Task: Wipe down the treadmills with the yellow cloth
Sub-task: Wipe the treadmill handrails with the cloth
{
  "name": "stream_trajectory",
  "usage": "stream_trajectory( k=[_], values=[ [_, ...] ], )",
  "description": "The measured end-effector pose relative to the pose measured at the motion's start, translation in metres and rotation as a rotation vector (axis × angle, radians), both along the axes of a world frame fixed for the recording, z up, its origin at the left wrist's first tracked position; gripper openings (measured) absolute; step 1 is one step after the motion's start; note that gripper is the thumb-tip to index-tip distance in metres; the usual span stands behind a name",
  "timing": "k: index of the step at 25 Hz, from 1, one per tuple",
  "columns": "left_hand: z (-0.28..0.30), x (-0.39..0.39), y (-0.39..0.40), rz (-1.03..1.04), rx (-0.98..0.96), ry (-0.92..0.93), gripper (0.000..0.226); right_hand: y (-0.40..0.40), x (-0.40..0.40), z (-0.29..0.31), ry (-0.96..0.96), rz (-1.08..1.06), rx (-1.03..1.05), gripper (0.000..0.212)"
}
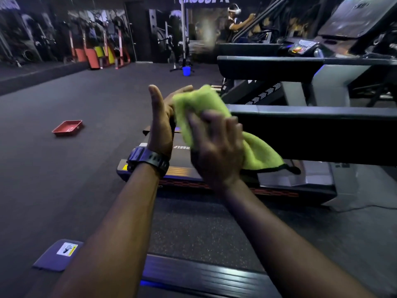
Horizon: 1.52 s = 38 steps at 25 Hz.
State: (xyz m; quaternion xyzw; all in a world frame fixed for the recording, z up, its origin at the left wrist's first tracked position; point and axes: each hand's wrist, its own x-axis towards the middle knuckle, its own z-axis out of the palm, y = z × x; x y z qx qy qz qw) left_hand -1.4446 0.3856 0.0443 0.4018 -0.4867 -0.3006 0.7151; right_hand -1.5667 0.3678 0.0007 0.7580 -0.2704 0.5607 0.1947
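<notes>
The right hand [217, 151] has its fingers curled into the yellow-green microfibre cloth [202, 108], gripping a bunched fold of it; the fingertips are blurred and sink into the fabric. The left hand [160, 121] stands edge-on with fingers straight and thumb up, its palm flat against the cloth's bulk, which lies at about two o'clock from that palm. The cloth is thus sandwiched between the two hands, held in the air, with a loose tail hanging toward four o'clock past the right wrist, its dark-stitched hem showing. A black digital wristwatch [148, 161] sits on the left wrist.

Behind the cloth, at three o'clock, runs the black padded side rail [311, 134] of the nearest treadmill; whether cloth and rail touch cannot be told. Below the forearms lies a dark speckled treadmill belt [193, 231]. On the floor at nine o'clock rests a shallow red plastic tray [67, 127], well apart, and at twelve o'clock stands a small blue bucket [186, 71].
</notes>
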Motion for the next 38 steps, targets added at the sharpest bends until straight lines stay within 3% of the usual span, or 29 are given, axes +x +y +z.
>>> stream_trajectory(
  k=[3,6,7,9,11,13,15,19,21,23,26,27,31,35,36,38],
  values=[
    [0.001,0.002,0.003,0.02,-0.001,-0.04,0.111,0.0,-0.038,-0.044,0.294,0.113,-0.082,0.022],
    [-0.005,0.002,0.0,0.047,-0.035,-0.088,0.108,-0.009,-0.032,-0.012,-0.041,0.031,0.052,0.046],
    [-0.005,0.001,-0.002,0.045,-0.037,-0.079,0.105,-0.005,-0.014,0.006,-0.142,0.016,0.092,0.044],
    [-0.005,-0.002,-0.001,0.021,-0.025,-0.023,0.101,0.001,-0.002,0.004,0.02,0.015,-0.03,0.027],
    [-0.003,-0.001,0.001,0.083,-0.005,-0.079,0.106,-0.001,-0.029,-0.022,0.187,0.107,-0.14,0.024],
    [-0.003,-0.004,0.003,0.207,0.001,-0.253,0.106,-0.014,-0.05,-0.017,0.089,0.1,-0.037,0.026],
    [-0.007,-0.011,0.003,0.362,-0.033,-0.447,0.098,-0.014,-0.039,-0.006,-0.116,0.028,0.108,0.048],
    [-0.007,-0.021,0.006,0.571,-0.135,-0.886,0.096,-0.009,-0.061,-0.038,0.183,0.059,-0.076,0.026],
    [-0.009,-0.027,0.008,0.569,-0.16,-1.045,0.095,-0.019,-0.075,-0.025,0.008,0.044,0.032,0.044],
    [-0.011,-0.036,0.005,0.567,-0.186,-1.036,0.094,-0.016,-0.062,-0.006,-0.195,0.0,0.184,0.054],
    [-0.015,-0.036,0.005,0.58,-0.222,-0.853,0.092,-0.011,-0.064,-0.04,0.142,0.037,-0.01,0.022],
    [-0.016,-0.035,0.006,0.58,-0.228,-0.826,0.092,-0.011,-0.079,-0.047,0.175,0.057,-0.026,0.02],
    [-0.016,-0.042,-0.001,0.651,-0.242,-0.901,0.088,-0.017,-0.071,-0.014,-0.213,-0.012,0.201,0.052],
    [-0.018,-0.04,-0.001,0.672,-0.283,-0.887,0.087,-0.014,-0.085,-0.046,0.147,0.062,-0.002,0.021],
    [-0.019,-0.04,-0.001,0.675,-0.298,-0.877,0.087,-0.018,-0.096,-0.043,0.097,0.059,0.035,0.024],
    [-0.021,-0.039,-0.005,0.695,-0.299,-0.873,0.086,-0.022,-0.089,-0.022,-0.197,-0.01,0.188,0.045]
  ],
)
